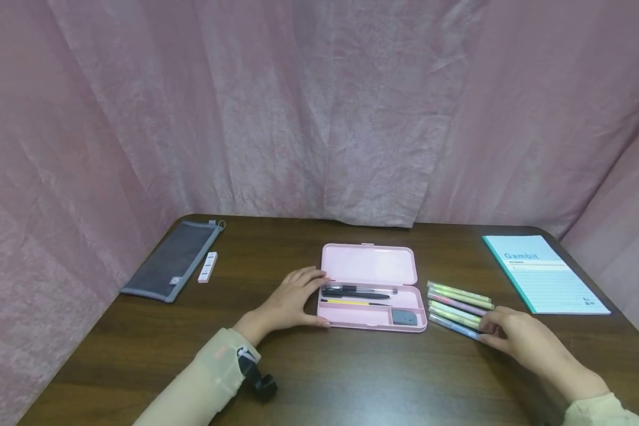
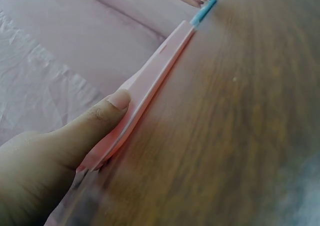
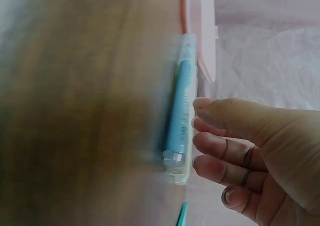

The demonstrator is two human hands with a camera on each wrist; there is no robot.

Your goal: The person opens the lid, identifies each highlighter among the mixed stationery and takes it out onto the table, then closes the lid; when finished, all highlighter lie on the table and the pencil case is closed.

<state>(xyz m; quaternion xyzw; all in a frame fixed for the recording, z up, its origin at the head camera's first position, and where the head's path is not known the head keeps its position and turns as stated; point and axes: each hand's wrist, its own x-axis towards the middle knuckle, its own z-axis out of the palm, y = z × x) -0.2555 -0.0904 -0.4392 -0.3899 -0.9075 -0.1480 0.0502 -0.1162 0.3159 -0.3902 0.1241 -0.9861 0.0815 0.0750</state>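
A pink pencil case lies with its lid raised back, holding black pens, a yellow pencil and a grey eraser. My left hand holds the case's left end, thumb on the front edge and fingers toward the hinge side. In the left wrist view that thumb presses on the pink side wall. Right of the case lies a row of several highlighters, the blue highlighter nearest me. At their right ends is my right hand, fingers loosely bent, with a gap between thumb and fingertips in the right wrist view.
A grey mesh zip pouch lies at the left edge of the table, with a small white block beside it. At the right lies a light blue notebook. Pink curtains hang behind the brown table.
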